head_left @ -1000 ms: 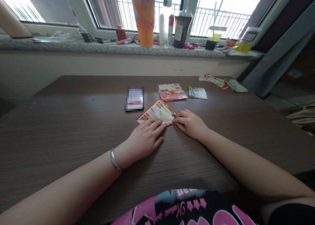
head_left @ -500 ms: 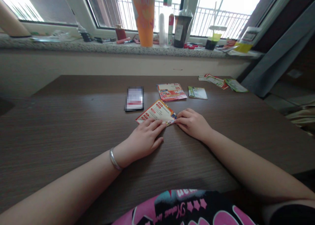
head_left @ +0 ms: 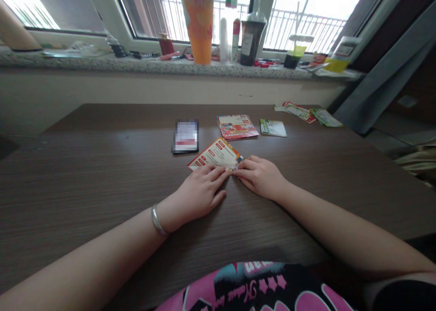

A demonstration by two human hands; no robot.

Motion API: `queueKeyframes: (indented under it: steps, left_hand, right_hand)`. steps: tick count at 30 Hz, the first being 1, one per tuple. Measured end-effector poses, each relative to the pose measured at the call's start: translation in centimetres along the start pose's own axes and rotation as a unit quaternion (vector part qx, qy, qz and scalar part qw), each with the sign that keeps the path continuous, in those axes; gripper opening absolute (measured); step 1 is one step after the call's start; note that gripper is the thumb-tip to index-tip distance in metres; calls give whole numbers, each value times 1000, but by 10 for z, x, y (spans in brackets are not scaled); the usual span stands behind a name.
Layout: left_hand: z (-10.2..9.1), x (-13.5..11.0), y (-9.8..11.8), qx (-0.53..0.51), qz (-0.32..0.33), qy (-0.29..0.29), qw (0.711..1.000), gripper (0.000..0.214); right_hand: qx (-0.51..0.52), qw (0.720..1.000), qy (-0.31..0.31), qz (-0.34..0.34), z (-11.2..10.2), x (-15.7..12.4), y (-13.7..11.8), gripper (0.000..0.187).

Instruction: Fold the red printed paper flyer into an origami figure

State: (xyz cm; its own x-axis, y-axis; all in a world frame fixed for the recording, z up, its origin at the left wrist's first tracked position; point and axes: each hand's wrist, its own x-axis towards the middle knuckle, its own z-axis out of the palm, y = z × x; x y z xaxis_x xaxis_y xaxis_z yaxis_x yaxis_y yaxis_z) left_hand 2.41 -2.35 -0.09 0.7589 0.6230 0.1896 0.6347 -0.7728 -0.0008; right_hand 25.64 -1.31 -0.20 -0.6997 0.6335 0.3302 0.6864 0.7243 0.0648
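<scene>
A folded orange and white leaflet (head_left: 215,155) lies on the dark wooden table (head_left: 102,175) in front of me. My left hand (head_left: 197,194) rests flat on the leaflet's near edge, fingers stretched out and pressing down. My right hand (head_left: 260,177) sits at the leaflet's right corner, fingers pressed together on the fold. A silver bracelet (head_left: 157,221) is on my left wrist.
A phone (head_left: 185,136) lies behind the leaflet. A red leaflet (head_left: 236,126) and a green card (head_left: 273,128) lie further back, with more leaflets (head_left: 303,113) at the far right. The windowsill (head_left: 143,66) carries an orange cup (head_left: 200,25), a dark drink cup (head_left: 251,38) and bottles.
My right hand has slid a little left along the leaflet's near edge, towards my left hand. The left hand has stayed in place.
</scene>
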Motion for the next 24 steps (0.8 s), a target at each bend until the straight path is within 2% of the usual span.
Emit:
queueKeyframes:
  steps: [15,24]
  left_hand:
    - [-5,-1,2,-1,13,-11,1000,46]
    - [-7,-1,1,-13,10,-12,1000,46]
  right_hand:
    - [0,996,-32,83,-3,-2,-2,26]
    - [-32,991,-65,115,-13,0,-7,29]
